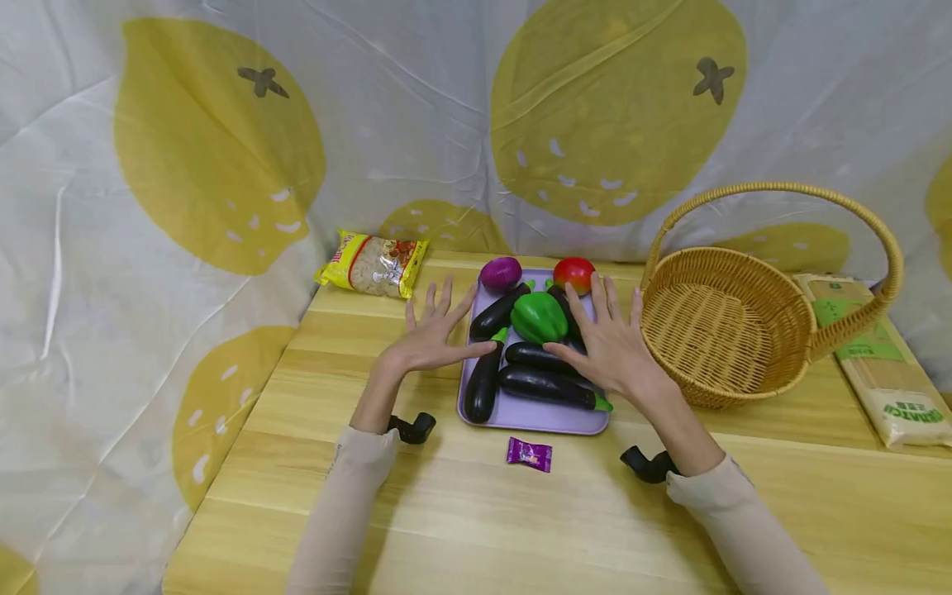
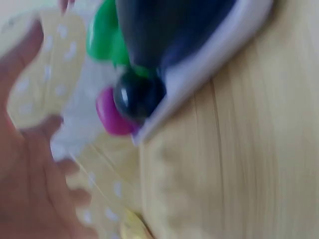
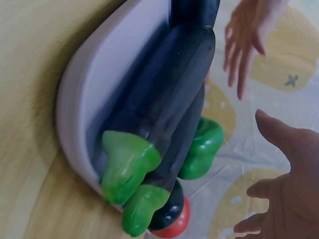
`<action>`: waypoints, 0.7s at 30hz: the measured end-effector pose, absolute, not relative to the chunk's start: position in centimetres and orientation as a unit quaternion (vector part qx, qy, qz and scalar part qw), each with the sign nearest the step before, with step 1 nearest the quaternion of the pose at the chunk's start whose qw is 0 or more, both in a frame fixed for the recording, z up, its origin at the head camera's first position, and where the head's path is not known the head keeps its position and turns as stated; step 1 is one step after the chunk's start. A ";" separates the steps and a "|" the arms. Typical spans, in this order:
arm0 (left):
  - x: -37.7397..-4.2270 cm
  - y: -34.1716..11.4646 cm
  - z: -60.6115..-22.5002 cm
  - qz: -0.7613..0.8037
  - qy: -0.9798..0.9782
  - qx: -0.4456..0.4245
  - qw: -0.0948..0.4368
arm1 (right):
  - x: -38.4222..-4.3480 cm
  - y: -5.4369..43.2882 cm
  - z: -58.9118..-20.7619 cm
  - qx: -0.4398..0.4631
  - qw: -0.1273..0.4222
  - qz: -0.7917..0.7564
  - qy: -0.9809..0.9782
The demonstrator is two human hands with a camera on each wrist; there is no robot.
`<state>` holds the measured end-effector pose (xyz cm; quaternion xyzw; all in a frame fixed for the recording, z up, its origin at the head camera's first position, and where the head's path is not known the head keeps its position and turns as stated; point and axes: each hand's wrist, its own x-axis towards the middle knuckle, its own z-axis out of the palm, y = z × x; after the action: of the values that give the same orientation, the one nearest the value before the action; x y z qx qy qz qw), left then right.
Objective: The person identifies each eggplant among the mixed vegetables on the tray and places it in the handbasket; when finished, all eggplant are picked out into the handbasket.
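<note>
My left hand (image 1: 434,335) is spread out above the left edge of a lilac tray (image 1: 546,421), its thumb pointing in over an eggplant (image 1: 482,388). Over the right side of the tray is my right hand (image 1: 611,347), fingers spread and holding nothing. Several dark eggplants with green stems lie on the tray, among them one along the front (image 1: 546,385). A green bell pepper (image 1: 539,317) rests on top of them. At the tray's back corners are a purple onion-like vegetable (image 1: 501,273) and a round red fruit (image 1: 573,274).
In front of the tray lies a small purple wrapped candy (image 1: 530,454). A yellow food packet (image 1: 375,264) is at the back left. To the right stands a wicker basket (image 1: 725,388) with a tall handle, then a noodle-like packet (image 1: 881,364). A lemon-print cloth (image 1: 416,107) hangs behind.
</note>
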<state>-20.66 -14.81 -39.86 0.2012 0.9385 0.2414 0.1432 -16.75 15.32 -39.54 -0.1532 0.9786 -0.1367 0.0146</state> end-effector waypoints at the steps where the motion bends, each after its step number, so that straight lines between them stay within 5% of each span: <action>1: -21.0 -15.4 -40.0 0.255 0.930 0.212 0.158 | -16.7 15.5 -39.6 -0.154 0.018 -0.135 0.979; 7: -23.0 -18.0 -41.5 0.289 0.895 0.264 0.214 | -16.1 16.2 -39.8 -0.162 0.034 -0.137 0.977; 21: -24.5 -17.7 -42.5 0.262 0.901 0.238 0.250 | -13.3 16.4 -40.3 -0.244 0.044 -0.232 0.940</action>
<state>-24.50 -17.71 -42.49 0.2384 0.9011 0.2616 0.2504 -13.34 16.42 -40.34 -0.2440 0.9405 -0.2323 0.0444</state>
